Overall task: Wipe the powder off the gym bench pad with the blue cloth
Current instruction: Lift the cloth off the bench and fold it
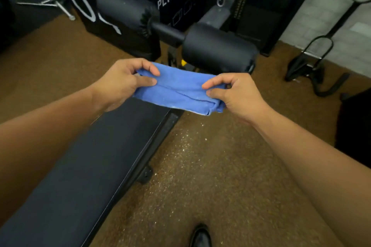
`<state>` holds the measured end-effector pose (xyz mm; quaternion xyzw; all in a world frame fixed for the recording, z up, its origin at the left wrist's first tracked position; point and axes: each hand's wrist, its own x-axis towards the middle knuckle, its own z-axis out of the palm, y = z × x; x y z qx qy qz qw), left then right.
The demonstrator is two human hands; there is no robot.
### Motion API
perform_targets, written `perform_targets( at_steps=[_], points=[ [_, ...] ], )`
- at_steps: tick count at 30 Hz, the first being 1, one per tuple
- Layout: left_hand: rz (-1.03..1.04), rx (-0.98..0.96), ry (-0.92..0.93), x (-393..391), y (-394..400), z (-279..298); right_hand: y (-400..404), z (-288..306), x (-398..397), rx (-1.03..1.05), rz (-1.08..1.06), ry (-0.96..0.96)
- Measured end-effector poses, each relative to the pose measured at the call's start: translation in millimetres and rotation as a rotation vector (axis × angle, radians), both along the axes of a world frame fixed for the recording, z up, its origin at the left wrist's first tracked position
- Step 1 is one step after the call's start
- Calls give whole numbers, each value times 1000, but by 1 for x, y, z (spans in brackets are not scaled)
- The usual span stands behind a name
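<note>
- We are pinching the folded blue cloth (180,88) at each end, left hand (122,82) and right hand (236,94), keeping it taut and tidy for wiping.
- We are holding it above the bench pad's (90,162) far end.

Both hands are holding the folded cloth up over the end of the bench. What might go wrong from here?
1. The blue cloth is held in the air by the left hand and right hand, only pinched at its ends, so a fold could drop open.
2. Pale specks lie on the floor beside the bench pad; wiping toward that edge may push more powder down there.
</note>
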<state>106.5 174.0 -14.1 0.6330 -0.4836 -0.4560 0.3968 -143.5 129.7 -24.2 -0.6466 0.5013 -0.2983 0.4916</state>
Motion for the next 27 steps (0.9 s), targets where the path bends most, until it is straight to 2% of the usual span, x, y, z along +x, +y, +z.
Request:
perform_targets(
  at_steps=[7,11,16,20,25,27],
  points=[
    [-203,-138,-297,-37,-103,54,-59,34,-34,-276,-137,102],
    [-306,-188,-464,-47,-138,54,-81,32,-40,-270,-189,182],
    [-408,-144,-583,-37,-163,32,-95,17,-32,-229,-187,288],
    [-489,-152,-674,-31,-172,21,-97,14,-35,-246,-147,485],
    [-610,-317,-1096,-34,-172,11,-93,7,-38,-404,-55,875],
    [-658,-372,-1215,-37,-170,4,-89,3,-34,-416,-20,928]
  ],
)
